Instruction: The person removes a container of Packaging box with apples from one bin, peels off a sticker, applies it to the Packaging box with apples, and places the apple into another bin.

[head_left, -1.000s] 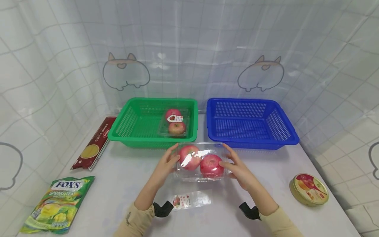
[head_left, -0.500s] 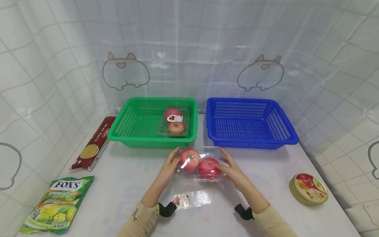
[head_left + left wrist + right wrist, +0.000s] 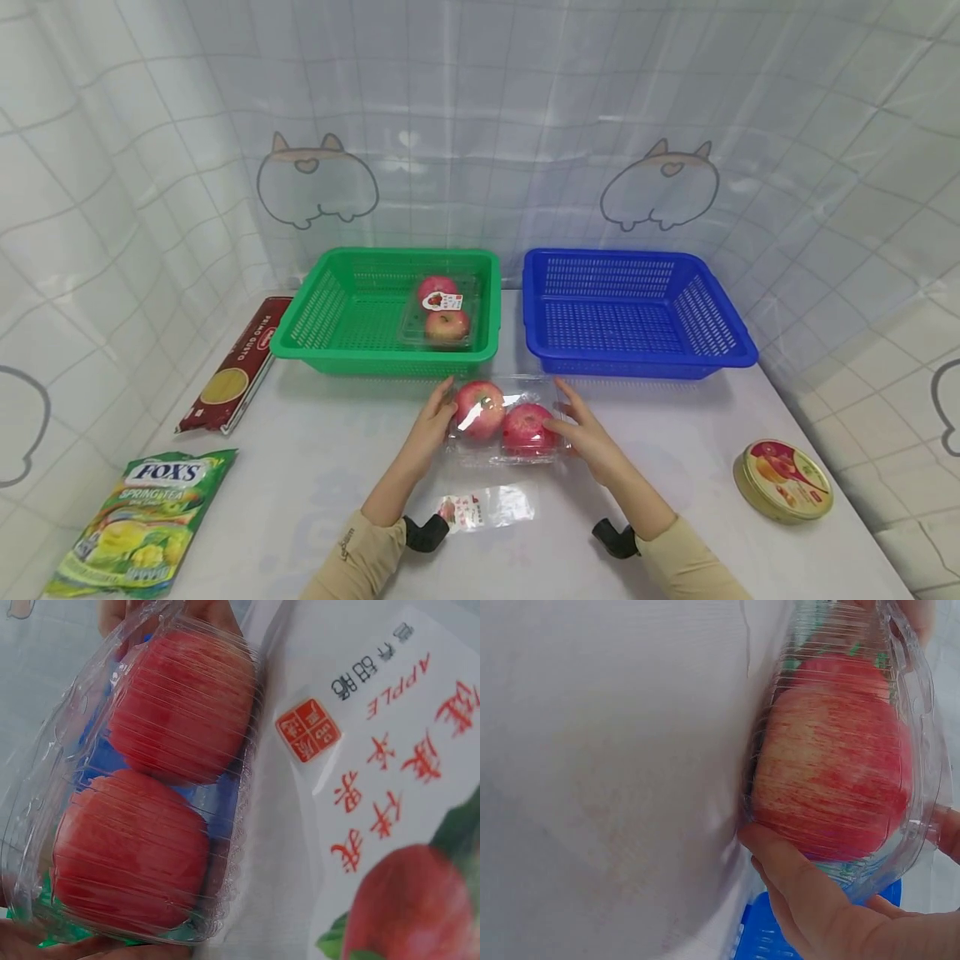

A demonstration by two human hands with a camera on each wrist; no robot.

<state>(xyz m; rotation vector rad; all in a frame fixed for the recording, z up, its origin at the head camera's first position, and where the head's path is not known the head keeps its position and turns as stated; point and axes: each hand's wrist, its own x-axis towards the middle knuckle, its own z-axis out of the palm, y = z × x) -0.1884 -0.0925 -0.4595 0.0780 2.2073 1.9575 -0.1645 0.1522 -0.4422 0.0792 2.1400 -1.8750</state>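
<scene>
A clear plastic box [image 3: 528, 387] with two red apples, one on the left [image 3: 480, 410] and one on the right [image 3: 528, 430], is at the middle of the table. My left hand [image 3: 431, 425] grips its left end, and my right hand [image 3: 588, 437] grips the right end, thumb on top. Seen from the right wrist, the thumb and fingers [image 3: 791, 877] lie along the end of the box, low against the white tabletop. Nearer me lies a clear strip with a printed apple label [image 3: 467, 511]; the left wrist view shows its red lettering [image 3: 416, 761] close up.
Behind the box stand a green basket [image 3: 300, 343], which holds a similar labelled apple box [image 3: 411, 321], and a blue basket [image 3: 738, 354]. On the left lie a brown pasta packet [image 3: 236, 367] and a green FOX'S sweets bag [image 3: 146, 521]. A round tin [image 3: 783, 482] sits at right.
Both hands have brought the apple box slightly down and toward me, a little to the left. Their grip on its two ends stays the same.
</scene>
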